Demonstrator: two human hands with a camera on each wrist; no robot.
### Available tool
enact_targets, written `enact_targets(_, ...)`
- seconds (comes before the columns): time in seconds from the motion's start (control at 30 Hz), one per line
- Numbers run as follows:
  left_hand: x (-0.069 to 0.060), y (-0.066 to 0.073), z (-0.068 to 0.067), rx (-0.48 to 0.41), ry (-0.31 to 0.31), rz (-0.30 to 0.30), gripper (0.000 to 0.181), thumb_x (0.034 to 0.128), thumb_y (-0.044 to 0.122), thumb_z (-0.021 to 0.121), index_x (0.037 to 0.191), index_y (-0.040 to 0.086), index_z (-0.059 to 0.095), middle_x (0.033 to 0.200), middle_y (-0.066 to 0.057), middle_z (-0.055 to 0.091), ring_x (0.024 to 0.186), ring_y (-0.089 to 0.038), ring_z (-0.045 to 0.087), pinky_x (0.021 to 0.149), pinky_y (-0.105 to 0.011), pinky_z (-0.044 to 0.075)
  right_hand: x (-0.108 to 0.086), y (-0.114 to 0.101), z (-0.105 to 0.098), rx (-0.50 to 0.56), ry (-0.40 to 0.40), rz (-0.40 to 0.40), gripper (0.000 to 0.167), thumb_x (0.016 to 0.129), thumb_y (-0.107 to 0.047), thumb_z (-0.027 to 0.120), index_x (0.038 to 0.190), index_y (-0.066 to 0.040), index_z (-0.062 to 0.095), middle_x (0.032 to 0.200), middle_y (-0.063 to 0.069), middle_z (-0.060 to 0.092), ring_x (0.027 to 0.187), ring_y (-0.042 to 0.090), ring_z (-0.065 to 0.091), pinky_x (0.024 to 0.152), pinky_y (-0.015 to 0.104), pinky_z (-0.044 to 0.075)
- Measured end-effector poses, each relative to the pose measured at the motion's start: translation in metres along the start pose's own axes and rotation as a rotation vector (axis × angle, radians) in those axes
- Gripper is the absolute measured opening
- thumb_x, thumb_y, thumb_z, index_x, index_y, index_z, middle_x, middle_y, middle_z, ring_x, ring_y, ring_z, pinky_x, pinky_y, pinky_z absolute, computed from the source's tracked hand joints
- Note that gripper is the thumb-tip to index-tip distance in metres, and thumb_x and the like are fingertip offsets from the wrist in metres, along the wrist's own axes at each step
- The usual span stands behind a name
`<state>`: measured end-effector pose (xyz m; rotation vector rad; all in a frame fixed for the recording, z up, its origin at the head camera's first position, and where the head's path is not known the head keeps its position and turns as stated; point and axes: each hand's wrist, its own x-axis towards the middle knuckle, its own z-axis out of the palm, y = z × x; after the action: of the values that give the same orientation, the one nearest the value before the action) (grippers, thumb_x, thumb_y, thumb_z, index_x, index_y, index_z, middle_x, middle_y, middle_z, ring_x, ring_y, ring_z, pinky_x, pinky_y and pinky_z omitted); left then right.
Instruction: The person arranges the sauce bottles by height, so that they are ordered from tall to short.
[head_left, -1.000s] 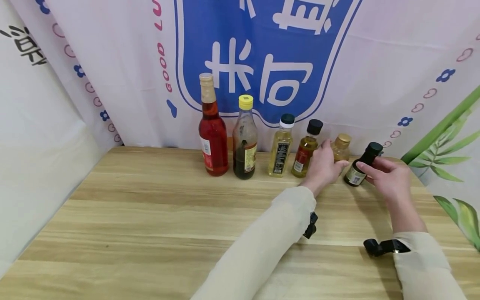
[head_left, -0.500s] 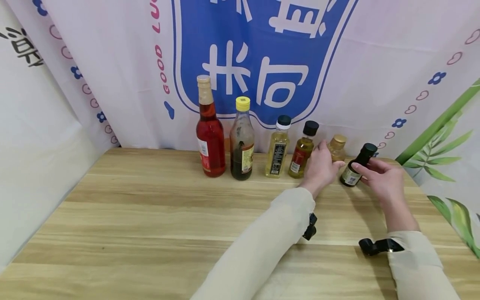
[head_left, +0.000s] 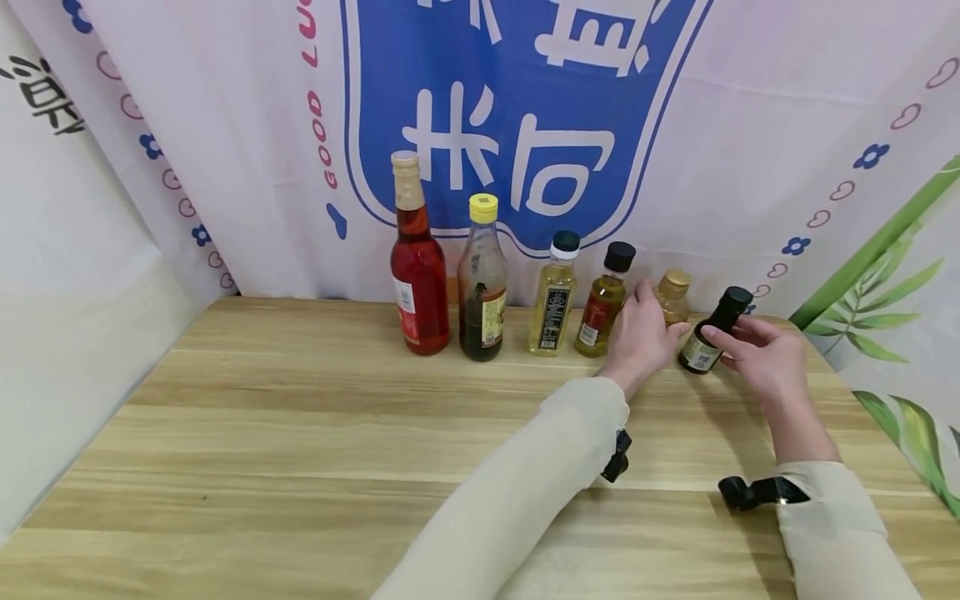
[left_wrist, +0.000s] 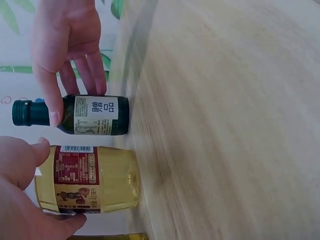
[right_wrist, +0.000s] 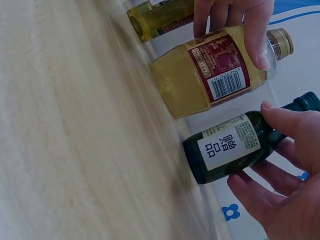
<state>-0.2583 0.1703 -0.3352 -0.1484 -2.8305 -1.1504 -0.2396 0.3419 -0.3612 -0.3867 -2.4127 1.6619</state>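
My left hand (head_left: 641, 333) grips a small bottle of yellow oil with a gold cap (head_left: 672, 302), thumb on one side and fingers on the other. Its red label (right_wrist: 220, 67) with a barcode shows in the right wrist view. Just to the right, my right hand (head_left: 768, 358) holds a small dark green bottle (head_left: 701, 354) near its shoulder, thumb in front and fingers behind. That bottle's white label (left_wrist: 95, 115) faces the left wrist camera. Both bottles have their bases at the tabletop, side by side with a narrow gap. The left hand covers part of the gold-capped bottle in the head view.
Left of my hands, a row continues along the table's back edge: a black-capped oil bottle (head_left: 602, 312), a slim oil bottle (head_left: 553, 304), a yellow-capped dark sauce bottle (head_left: 483, 300) and a tall red bottle (head_left: 420, 275). A printed curtain (head_left: 285, 208) hangs behind the wooden table (head_left: 300, 467).
The head view has shifted slightly, so everything sits a little further left in it. Both hands keep their hold on the same two bottles, with hardly any movement.
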Motion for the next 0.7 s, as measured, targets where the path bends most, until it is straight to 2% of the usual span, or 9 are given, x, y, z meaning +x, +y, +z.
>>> enact_targets(0.13,-0.002,-0.002,0.0,0.004,0.018,0.012,0.079,0.0968,0.044,0.077,0.158,0.014,0.037,0.158,-0.004,0.055,0.123,-0.017,0.071,0.1,-0.028,0.06,0.0,0.0,-0.001,-0.053,-0.014,-0.024,0.074,0.095,-0.034,0.081,0.152,0.004,0.052,0.083,-0.036,0.062,0.08,-0.017,0.062,0.07,0.013,0.061)
enact_targets(0.23,-0.006,-0.002,0.0,0.035,0.02,0.019,0.085,0.0983,0.044,0.075,0.163,0.01,0.032,0.167,-0.006,0.046,0.13,-0.019,0.068,0.104,-0.03,0.059,0.0,-0.003,-0.004,-0.112,-0.014,-0.045,0.076,0.096,-0.042,0.078,0.154,0.0,0.051,0.09,-0.035,0.059,0.086,-0.017,0.058,0.072,0.011,0.059)
enact_targets(0.3,-0.012,0.0,-0.003,0.054,0.009,0.017,0.088,0.0987,0.046,0.074,0.164,0.009,0.03,0.169,-0.006,0.042,0.134,-0.019,0.065,0.107,-0.029,0.058,-0.002,-0.006,-0.007,-0.136,0.002,-0.052,0.08,0.096,-0.046,0.077,0.158,-0.004,0.048,0.102,-0.025,0.063,0.091,-0.015,0.056,0.074,0.008,0.057)
enact_targets(0.37,-0.019,0.001,-0.006,0.072,-0.007,0.025,0.089,0.0987,0.048,0.073,0.165,0.008,0.029,0.169,-0.006,0.042,0.137,-0.019,0.063,0.109,-0.029,0.056,-0.005,-0.012,-0.01,-0.149,0.028,-0.053,0.082,0.096,-0.05,0.075,0.162,-0.012,0.044,0.125,-0.008,0.068,0.1,-0.01,0.057,0.075,0.005,0.053)
enact_targets(0.43,-0.029,0.001,-0.014,0.065,-0.031,0.041,0.09,0.0979,0.05,0.074,0.165,0.009,0.03,0.166,-0.005,0.047,0.137,-0.018,0.063,0.109,-0.026,0.056,-0.008,-0.019,-0.012,-0.15,0.056,-0.053,0.082,0.097,-0.052,0.072,0.164,-0.019,0.041,0.149,0.009,0.061,0.115,0.002,0.061,0.076,0.003,0.05)
enact_targets(0.5,-0.039,-0.002,-0.022,0.076,-0.066,0.089,0.09,0.0975,0.052,0.074,0.164,0.009,0.031,0.164,-0.004,0.05,0.136,-0.017,0.064,0.108,-0.026,0.056,-0.012,-0.027,-0.013,-0.16,0.085,-0.051,0.079,0.097,-0.056,0.069,0.165,-0.027,0.04,0.164,0.015,0.049,0.13,0.011,0.059,0.079,0.002,0.047)
enact_targets(0.6,-0.055,-0.012,-0.039,0.115,-0.147,0.179,0.092,0.0975,0.058,0.071,0.166,0.012,0.03,0.165,-0.003,0.048,0.142,-0.017,0.059,0.112,-0.028,0.054,-0.02,-0.041,-0.012,-0.189,0.116,-0.074,0.072,0.099,-0.061,0.064,0.163,-0.036,0.042,0.168,0.011,0.045,0.148,0.02,0.051,0.095,0.008,0.049)
enact_targets(0.63,-0.06,-0.016,-0.046,0.138,-0.174,0.21,0.093,0.0976,0.061,0.069,0.166,0.012,0.03,0.167,-0.004,0.045,0.146,-0.018,0.055,0.115,-0.029,0.052,-0.023,-0.046,-0.011,-0.197,0.119,-0.092,0.071,0.1,-0.061,0.063,0.163,-0.036,0.042,0.169,0.009,0.045,0.151,0.022,0.048,0.105,0.014,0.049)
enact_targets(0.7,-0.07,-0.028,-0.06,0.213,-0.212,0.275,0.097,0.0974,0.068,0.064,0.169,0.014,0.026,0.174,-0.006,0.034,0.155,-0.021,0.044,0.123,-0.035,0.046,-0.031,-0.055,-0.009,-0.223,0.115,-0.145,0.07,0.101,-0.061,0.06,0.163,-0.035,0.041,0.17,0.007,0.043,0.155,0.026,0.044,0.121,0.032,0.047)
